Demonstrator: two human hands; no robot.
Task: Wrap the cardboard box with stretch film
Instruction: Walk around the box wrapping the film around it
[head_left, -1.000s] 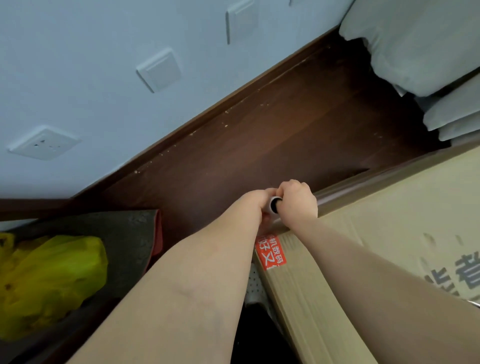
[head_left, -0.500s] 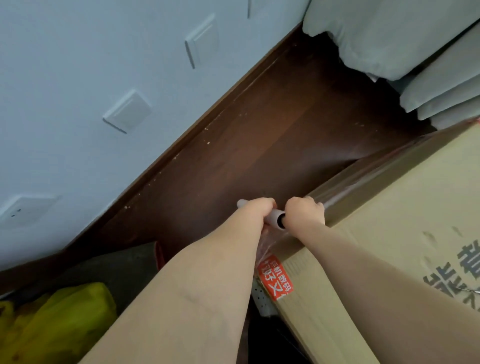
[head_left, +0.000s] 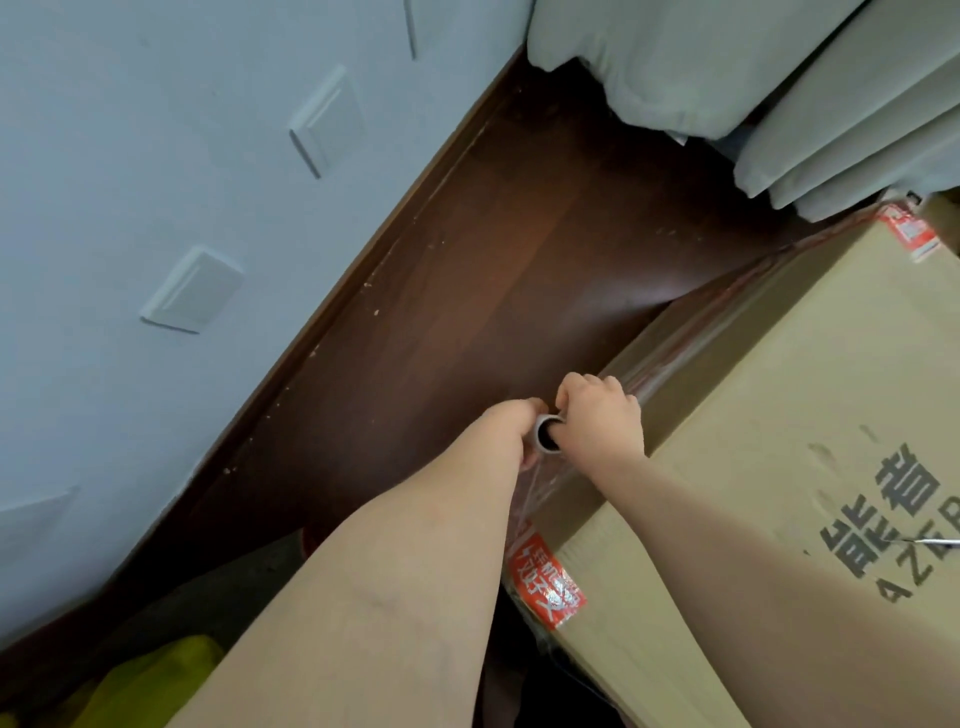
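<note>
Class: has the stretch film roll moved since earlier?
Yes: the stretch film roll has drawn farther from the red sticker at the near corner of the cardboard box.

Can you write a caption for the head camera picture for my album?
Left hand and right hand hold the stretch film roll beside the cardboard box.

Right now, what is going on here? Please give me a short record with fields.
Activity: wrapping a cardboard box with stretch film
Left hand: grips the film roll, mostly hidden behind the forearm
Right hand: grips the roll's open end
Film: runs along the box's side that faces the wall
Box markings: red label at the near corner, dark printed characters on top
Surroundings: dark wooden floor, grey curtain
</note>
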